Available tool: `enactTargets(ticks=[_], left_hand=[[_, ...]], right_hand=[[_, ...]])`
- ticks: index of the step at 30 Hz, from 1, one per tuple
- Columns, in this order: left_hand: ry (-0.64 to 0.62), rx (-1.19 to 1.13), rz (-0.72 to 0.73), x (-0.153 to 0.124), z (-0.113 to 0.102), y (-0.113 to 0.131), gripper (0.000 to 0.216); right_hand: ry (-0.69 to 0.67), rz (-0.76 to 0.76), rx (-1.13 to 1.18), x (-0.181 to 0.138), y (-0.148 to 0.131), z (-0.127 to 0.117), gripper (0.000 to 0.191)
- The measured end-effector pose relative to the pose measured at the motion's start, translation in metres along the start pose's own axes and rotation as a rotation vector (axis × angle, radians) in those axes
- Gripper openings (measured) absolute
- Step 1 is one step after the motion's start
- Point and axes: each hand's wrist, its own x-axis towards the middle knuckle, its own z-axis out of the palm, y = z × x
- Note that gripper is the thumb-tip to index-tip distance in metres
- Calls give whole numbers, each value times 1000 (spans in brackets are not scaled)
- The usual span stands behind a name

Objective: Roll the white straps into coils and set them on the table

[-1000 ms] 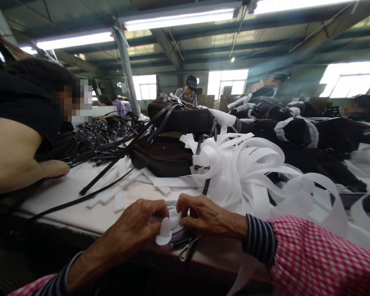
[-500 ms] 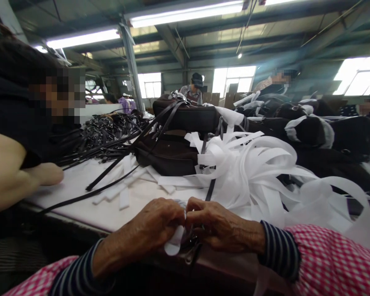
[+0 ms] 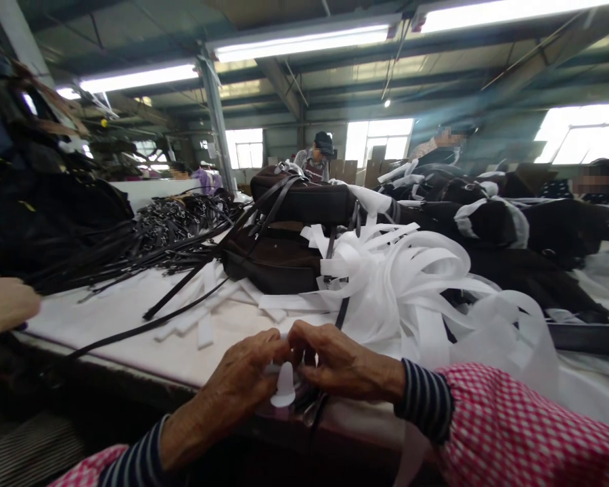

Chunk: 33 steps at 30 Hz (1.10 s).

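Observation:
My left hand (image 3: pixel 243 368) is closed with its fingers pinched on a white strip (image 3: pixel 284 387), whose rounded end hangs down between my hands. Close against it, my right hand (image 3: pixel 342 358) has its fingers curled inward at the same spot; what lies between those fingertips is mostly hidden. Below both hands is a dark bag (image 3: pixel 355 429) at the table's front edge, with a metal ring and a black strap (image 3: pixel 315 412) near my right wrist.
White strips (image 3: pixel 411 270) lie in a tangled heap on the right. Dark bags (image 3: pixel 279 253) are stacked behind my hands, with short white pieces (image 3: pixel 203 328) on the table (image 3: pixel 132 345). Black straps (image 3: pixel 183 220) pile up at left. A co-worker's hand (image 3: pixel 5 301) is at the left edge; other people work farther back.
The co-worker at left has moved back, mostly out of view. My hands have shifted slightly left, still together. The white strip's end now stands more upright between them.

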Motion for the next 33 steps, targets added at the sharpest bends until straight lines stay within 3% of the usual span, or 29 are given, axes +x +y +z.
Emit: enactTargets(ticks=[3,6,12,18,25,33], left_hand=[[8,-19,-87,-8,-7,3,7],[-21,8,-145,-15,-19,6,10],[-84,182,24,-10,-30,12,24],[-143,114,218,1,-24,12,28],[18,63,265,-19,-5,-9,33],[-31,62,296,-25,-16,-4,28]], right_hand=[[-41,42,-73,0,-2,-2,33],[-52,44,-144,0,-1,-4,25],[-150,-75,-179,3,7,-7,20],[-328,-149,-299,18,11,-14,13],[-333,-227,-553,32,4,-9,10],[-385,-202,-629,39,-5,-11,15]])
